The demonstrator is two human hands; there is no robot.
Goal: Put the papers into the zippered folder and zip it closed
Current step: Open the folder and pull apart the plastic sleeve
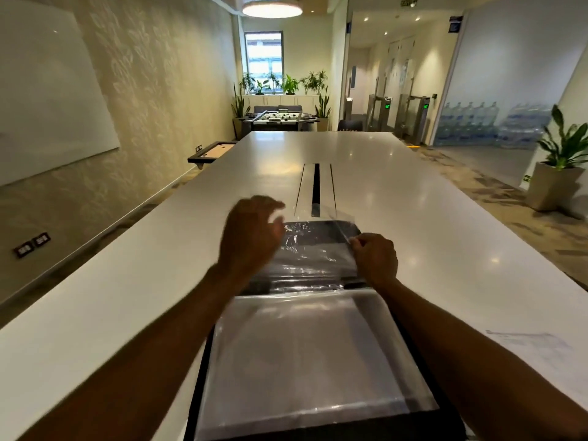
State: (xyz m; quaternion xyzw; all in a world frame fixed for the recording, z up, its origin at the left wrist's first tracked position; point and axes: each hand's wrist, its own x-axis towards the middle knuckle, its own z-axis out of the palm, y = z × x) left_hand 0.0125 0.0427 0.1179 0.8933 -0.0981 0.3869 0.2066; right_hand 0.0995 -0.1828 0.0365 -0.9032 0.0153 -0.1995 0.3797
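Left hand (251,237): blurred, fingers loosely spread and curved, raised over the far left part of the folder (203,361), holding nothing visible. Folder: black, lying open on the near middle of the white table (95,297). Clear sleeves (305,354): spread across the folder. Right hand (375,259): closed, pinching the edge of a lifted clear sleeve (331,214) at the far right.

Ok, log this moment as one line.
folder open on table | right hand pinching clear sleeve | left hand open above | not zipped
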